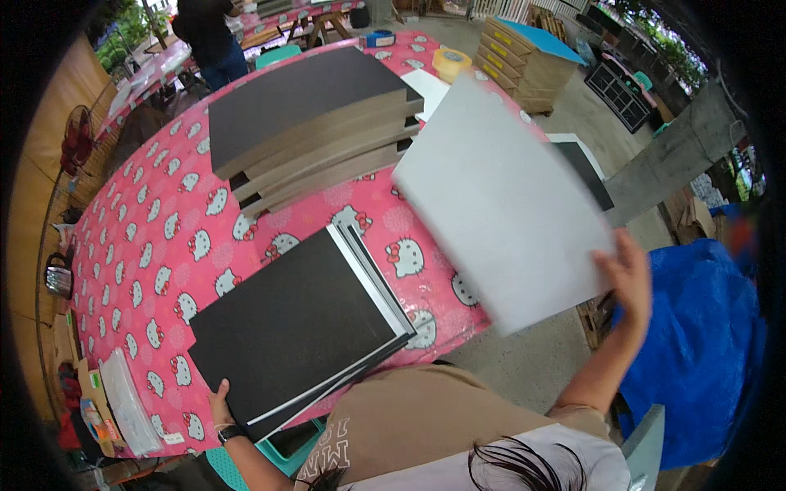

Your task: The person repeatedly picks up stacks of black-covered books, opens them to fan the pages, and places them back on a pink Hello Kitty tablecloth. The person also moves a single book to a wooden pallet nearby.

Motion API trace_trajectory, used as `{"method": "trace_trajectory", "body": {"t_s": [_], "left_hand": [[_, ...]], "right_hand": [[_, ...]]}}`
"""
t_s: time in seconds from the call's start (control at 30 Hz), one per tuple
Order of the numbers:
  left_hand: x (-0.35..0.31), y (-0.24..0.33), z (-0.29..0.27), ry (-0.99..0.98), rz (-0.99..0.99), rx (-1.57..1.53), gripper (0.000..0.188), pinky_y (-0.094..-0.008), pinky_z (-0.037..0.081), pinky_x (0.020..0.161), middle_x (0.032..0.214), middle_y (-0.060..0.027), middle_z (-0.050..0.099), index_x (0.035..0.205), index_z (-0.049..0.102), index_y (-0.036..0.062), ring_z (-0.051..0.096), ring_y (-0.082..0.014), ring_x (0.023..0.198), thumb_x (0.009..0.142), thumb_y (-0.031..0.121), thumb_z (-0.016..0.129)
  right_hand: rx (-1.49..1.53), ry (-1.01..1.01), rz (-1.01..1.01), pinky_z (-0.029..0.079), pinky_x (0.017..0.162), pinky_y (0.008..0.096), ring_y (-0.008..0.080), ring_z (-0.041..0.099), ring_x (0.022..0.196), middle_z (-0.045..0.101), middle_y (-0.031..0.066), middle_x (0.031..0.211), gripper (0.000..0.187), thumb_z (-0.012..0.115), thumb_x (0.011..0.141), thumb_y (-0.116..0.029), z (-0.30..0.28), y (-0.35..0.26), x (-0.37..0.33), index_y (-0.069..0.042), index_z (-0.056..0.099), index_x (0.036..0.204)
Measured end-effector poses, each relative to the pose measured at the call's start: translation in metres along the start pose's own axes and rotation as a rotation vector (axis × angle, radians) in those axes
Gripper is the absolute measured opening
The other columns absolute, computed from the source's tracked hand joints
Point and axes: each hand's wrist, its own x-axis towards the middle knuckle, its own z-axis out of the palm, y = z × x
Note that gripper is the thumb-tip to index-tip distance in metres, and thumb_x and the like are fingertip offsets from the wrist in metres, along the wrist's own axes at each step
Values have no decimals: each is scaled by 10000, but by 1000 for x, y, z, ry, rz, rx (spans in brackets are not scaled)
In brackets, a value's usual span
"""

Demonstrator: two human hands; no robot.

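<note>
My right hand [626,278] grips the lower right edge of a large white sheet [508,204], tilted and raised over the table's right edge. Motion blurs its outline a little. At the near side of the table, my left hand [219,405] holds the left corner of a stack of black sheets [291,327], thumb against the edge. White and grey layers show along that stack's right and near sides. Behind it stands a taller pile of thick dark-topped boards [303,98] with grey-brown edges, black bits sticking out at the corners.
A pink cloth printed with cat faces [164,278] covers the table. Yellow tape [450,64] and blue tape [380,38] lie at the far edge. Clear plastic sleeves [129,401] lie near left. A blue tarp [692,352] is on my right. Another person [214,41] stands far left.
</note>
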Motion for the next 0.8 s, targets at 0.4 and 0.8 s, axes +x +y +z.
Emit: {"method": "trace_trajectory", "body": {"t_s": [0.4, 0.8], "left_hand": [[4, -1, 11, 29, 41, 20, 730, -406, 470, 833, 1136, -159, 527, 1265, 370, -30, 559, -291, 956, 692, 247, 729], [-11, 7, 7, 74, -44, 26, 723, -422, 478, 810, 1071, -150, 562, 1254, 366, -37, 576, -295, 898, 690, 248, 718]], "right_hand": [[531, 122, 31, 448, 711, 270, 144, 564, 757, 620, 75, 902, 350, 660, 781, -132, 74, 108, 263, 30, 560, 1075], [-158, -258, 241, 486, 702, 368, 266, 636, 754, 658, 161, 842, 458, 710, 692, -186, 186, 156, 310, 49, 586, 1066]]}}
